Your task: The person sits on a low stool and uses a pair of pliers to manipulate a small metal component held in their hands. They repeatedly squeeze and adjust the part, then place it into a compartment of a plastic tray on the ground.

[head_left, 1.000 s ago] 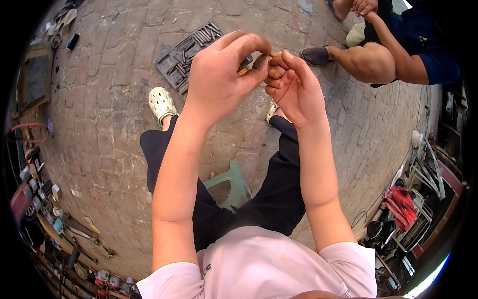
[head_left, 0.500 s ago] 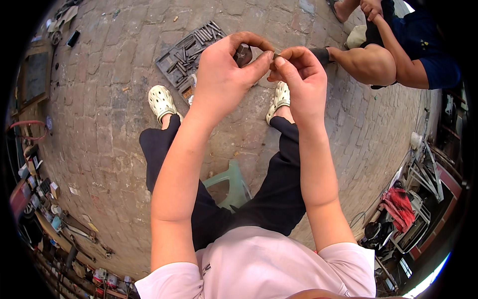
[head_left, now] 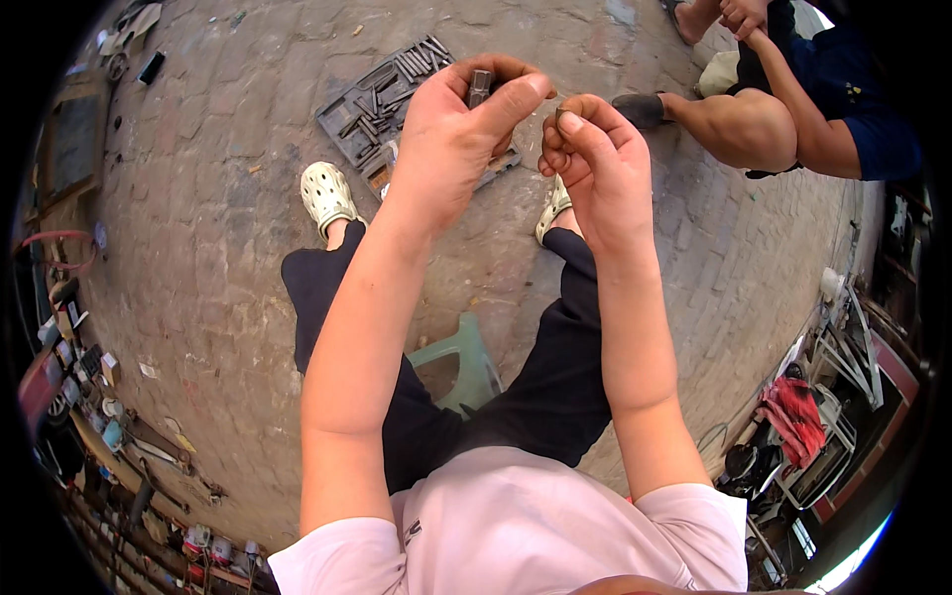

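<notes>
The hexagonal metal piece [head_left: 480, 87], one in number, sits in the curl of the left hand [head_left: 451, 131], its faceted end facing up. That grip is closed round it, thumb and forefinger bent toward each other; whether their tips touch cannot be told. The right hand [head_left: 603, 159], just beside, pinches one small dark piece [head_left: 562, 112] between thumb and forefinger; the fingertips cover most of it. Both forearms reach up and forward, elbows slightly bent, hands apart.

Below, one grey tray [head_left: 342, 111] lies on the brick paving [head_left: 218, 248], holding well over ten metal bits [head_left: 412, 65], some lined up, others loose; an exact count is not possible. Two cream clogs [head_left: 325, 196] flank its near side. One pale green stool [head_left: 461, 367] shows between the dark trousers [head_left: 550, 372].

Markings: one small dark mark on the pale shirt [head_left: 535, 521]; small yellow marks on the navy shirt [head_left: 873, 114] of one seated co-worker [head_left: 749, 131], whose hands are clasped.
</notes>
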Tool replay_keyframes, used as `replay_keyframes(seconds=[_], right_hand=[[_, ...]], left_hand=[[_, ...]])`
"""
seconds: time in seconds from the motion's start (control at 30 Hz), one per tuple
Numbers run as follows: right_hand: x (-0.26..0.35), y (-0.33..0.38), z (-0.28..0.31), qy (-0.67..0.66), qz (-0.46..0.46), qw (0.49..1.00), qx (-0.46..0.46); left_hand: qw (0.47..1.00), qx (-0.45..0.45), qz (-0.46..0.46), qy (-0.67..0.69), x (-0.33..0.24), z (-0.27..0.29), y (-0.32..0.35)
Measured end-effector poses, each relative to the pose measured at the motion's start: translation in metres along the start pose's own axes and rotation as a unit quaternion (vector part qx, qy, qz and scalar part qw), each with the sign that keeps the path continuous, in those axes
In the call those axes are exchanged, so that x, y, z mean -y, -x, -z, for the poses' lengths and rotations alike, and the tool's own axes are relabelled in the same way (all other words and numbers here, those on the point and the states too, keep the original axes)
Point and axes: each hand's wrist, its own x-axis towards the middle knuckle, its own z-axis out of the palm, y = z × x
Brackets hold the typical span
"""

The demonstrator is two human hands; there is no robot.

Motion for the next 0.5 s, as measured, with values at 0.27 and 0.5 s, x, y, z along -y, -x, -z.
replay_keyframes(seconds=[0.27,0.5], right_hand=[[-0.016,0.017,-0.032,0.133,0.007,0.99,0.052],[-0.018,0.016,-0.041,0.082,-0.009,0.996,0.02]], left_hand=[[0.953,-0.021,0.03,0.3,0.009,0.016,-0.008],[0.96,0.007,-0.009,0.28,0.008,0.017,-0.011]])
